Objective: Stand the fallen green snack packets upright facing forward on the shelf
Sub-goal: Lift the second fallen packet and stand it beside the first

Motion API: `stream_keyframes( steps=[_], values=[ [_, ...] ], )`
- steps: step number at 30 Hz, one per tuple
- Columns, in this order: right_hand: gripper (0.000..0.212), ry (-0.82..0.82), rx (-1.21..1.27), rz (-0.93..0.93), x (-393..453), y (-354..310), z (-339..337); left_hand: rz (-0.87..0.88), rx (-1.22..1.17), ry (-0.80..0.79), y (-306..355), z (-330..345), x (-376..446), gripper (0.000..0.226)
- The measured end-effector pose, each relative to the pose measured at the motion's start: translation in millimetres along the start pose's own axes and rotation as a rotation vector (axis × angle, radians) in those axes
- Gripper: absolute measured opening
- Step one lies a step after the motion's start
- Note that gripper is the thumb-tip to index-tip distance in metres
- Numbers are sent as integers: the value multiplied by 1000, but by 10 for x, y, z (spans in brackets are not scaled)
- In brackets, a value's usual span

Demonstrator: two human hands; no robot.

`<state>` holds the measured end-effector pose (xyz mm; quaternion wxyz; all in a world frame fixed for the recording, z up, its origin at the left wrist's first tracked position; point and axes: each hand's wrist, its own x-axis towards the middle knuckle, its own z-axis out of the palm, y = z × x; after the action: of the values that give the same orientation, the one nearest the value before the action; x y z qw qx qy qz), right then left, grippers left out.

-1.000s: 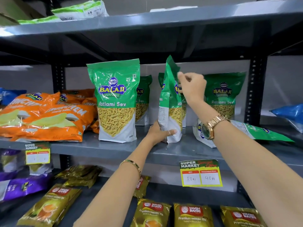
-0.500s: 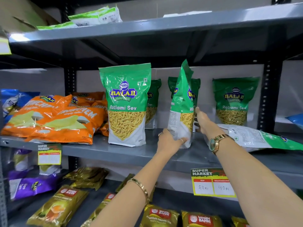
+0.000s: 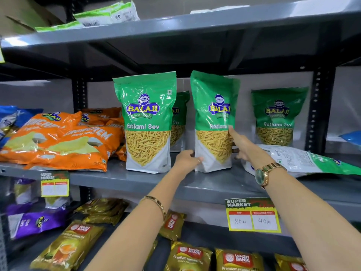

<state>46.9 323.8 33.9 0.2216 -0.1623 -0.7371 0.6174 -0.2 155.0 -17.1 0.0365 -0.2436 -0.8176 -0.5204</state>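
Observation:
A green Ratlami Sev packet [image 3: 213, 118] stands upright on the grey middle shelf [image 3: 136, 180], its front turned towards me. My left hand [image 3: 186, 160] grips its lower left corner. My right hand [image 3: 244, 145] rests against its right edge with fingers spread. Left of it stands a second upright packet [image 3: 146, 122], with another [image 3: 178, 120] behind. A further upright packet [image 3: 278, 116] stands at the back right. One fallen packet [image 3: 304, 161] lies flat on the shelf to the right, back side up, just beyond my right wrist.
Orange chip bags [image 3: 58, 139] lie piled on the shelf's left. A black upright post [image 3: 320, 106] bounds the right side. A price tag [image 3: 253, 215] hangs on the shelf edge. Tea packets [image 3: 191, 255] fill the lower shelf. More green packets [image 3: 105, 15] lie on the top shelf.
The held packet has turned from edge-on to facing forward. My right hand dropped from its top to its right edge; my left hand stayed at its base.

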Motion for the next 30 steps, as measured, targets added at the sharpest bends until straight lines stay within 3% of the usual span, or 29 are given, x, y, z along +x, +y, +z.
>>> stream_keyframes(
  steps=[2,6,8,12,19,24,30],
  values=[
    [80,2,-68,-16,-46,-5,8,-19,7,34,-27,-28,70,32],
    [90,97,-219,-48,-120,-20,40,-48,-37,19,-57,-44,185,15],
    [92,161,-284,-62,-163,-30,61,-43,-57,-13,-71,-33,221,21],
    [80,257,-452,-108,-254,-18,76,-75,-135,-93,-62,-12,247,17],
    [88,214,-428,-65,-356,12,54,-59,-128,-149,-95,-12,224,34],
    [81,218,-444,-71,-457,29,18,-55,-61,-116,-82,-4,114,46],
    [83,247,-488,-102,-681,35,-17,-16,-28,-91,-29,-1,-42,39]
  ],
)
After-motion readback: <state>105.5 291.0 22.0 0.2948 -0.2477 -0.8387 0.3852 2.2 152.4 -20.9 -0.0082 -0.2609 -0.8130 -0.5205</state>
